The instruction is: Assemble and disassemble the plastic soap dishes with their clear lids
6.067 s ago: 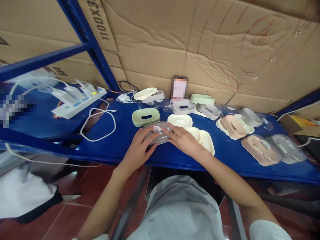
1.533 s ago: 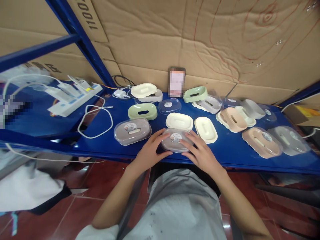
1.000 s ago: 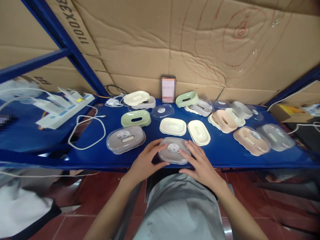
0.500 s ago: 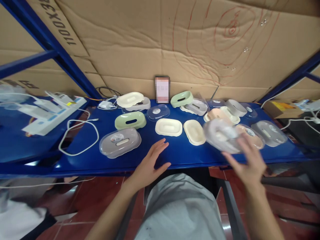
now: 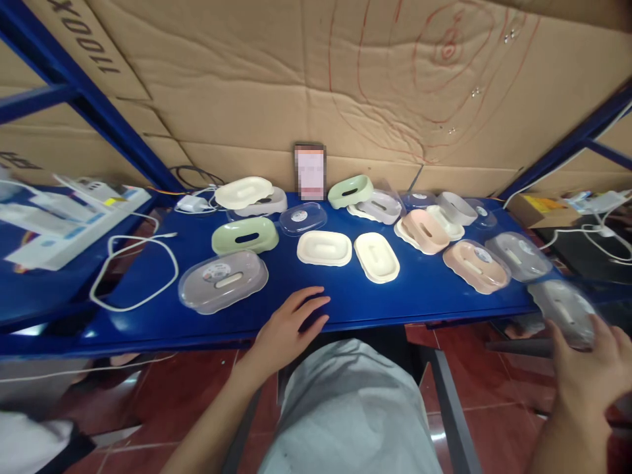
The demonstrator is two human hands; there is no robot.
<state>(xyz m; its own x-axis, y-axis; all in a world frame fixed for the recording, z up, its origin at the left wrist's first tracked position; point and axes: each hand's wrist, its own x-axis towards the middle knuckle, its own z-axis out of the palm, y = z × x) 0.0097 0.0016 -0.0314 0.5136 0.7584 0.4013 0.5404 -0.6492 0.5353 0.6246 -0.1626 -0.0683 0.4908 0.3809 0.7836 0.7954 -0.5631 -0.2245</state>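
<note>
My right hand (image 5: 590,355) grips a grey soap dish with a clear lid (image 5: 565,313) by its near side, at the table's right front corner. My left hand (image 5: 291,326) lies at the front edge with fingers spread and nothing in it. Just beyond it are two cream soap dish trays (image 5: 324,248). To its left sits another grey lidded soap dish (image 5: 222,282), with a green soap dish part (image 5: 245,236) behind. Near my right hand are a peach lidded soap dish (image 5: 476,265) and a grey lidded one (image 5: 518,255).
A phone-like screen (image 5: 310,172) leans against the cardboard (image 5: 237,85) at the back. More dish parts and clear lids (image 5: 303,218) line the rear of the blue table (image 5: 340,303). A white cable (image 5: 133,306) and power strip (image 5: 79,230) are at left, a small cardboard box (image 5: 540,210) at right.
My right hand has carried the grey lidded soap dish rightward to the table's right front corner. The left hand stays near the front edge, its fingers slightly lower. The view has shifted a little.
</note>
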